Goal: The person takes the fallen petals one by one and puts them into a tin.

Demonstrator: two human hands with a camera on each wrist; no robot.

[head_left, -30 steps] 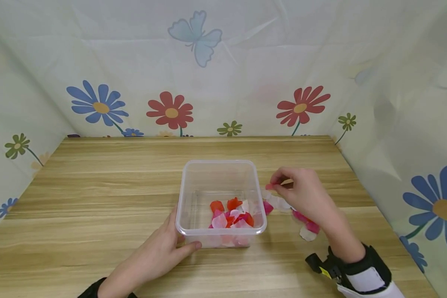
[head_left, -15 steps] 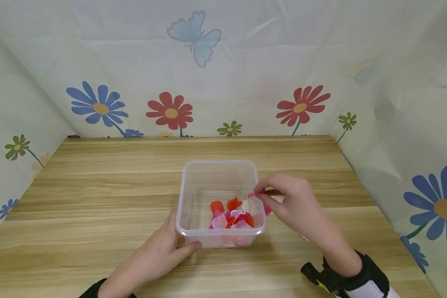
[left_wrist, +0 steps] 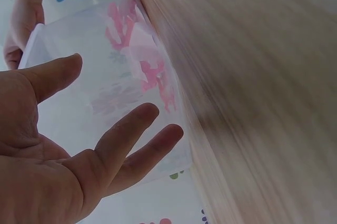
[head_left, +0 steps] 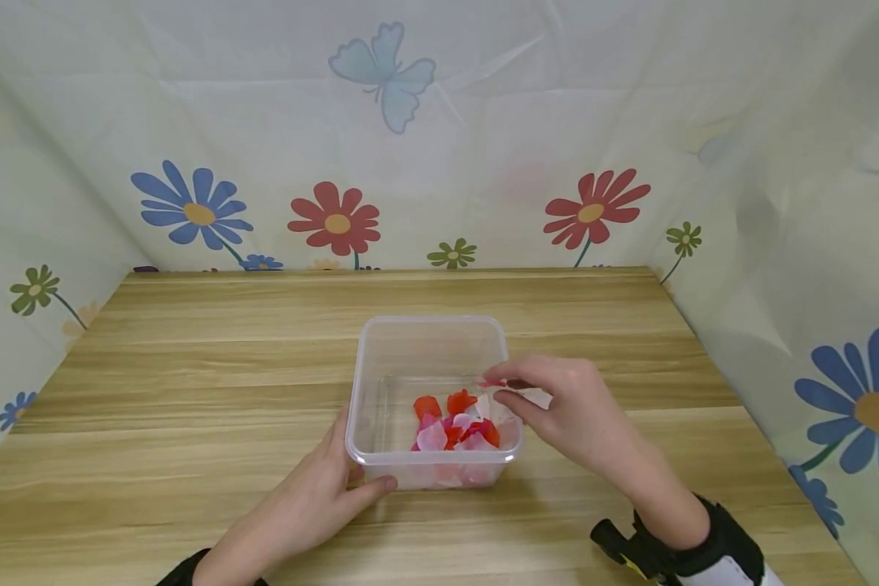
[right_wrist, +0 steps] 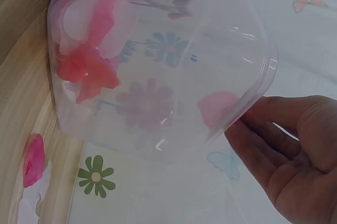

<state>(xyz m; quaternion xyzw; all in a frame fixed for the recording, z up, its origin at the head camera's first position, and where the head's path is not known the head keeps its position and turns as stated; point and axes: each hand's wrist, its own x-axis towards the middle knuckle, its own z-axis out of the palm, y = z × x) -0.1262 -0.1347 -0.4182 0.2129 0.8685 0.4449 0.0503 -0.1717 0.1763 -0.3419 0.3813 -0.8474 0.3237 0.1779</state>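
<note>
Box (head_left: 432, 457): between worktop's (head_left: 249, 342) side edges
Left hand (head_left: 315, 496): spread, touching box's near-left corner
Right hand (head_left: 571, 411): narrow, right rim; petal (right_wrist: 216, 108) hold unclear

A clear, square, open-topped plastic box (head_left: 425, 346) is set upright, touched at its near left corner by the left hand (head_left: 325, 484). Red, pink and white petals (head_left: 463, 422) are heaped towards its near right. A single pink petal (right_wrist: 215, 109) is held at the right rim by the right hand (head_left: 579, 407); more petals (right_wrist: 34, 161) are scattered outside, right.
</note>
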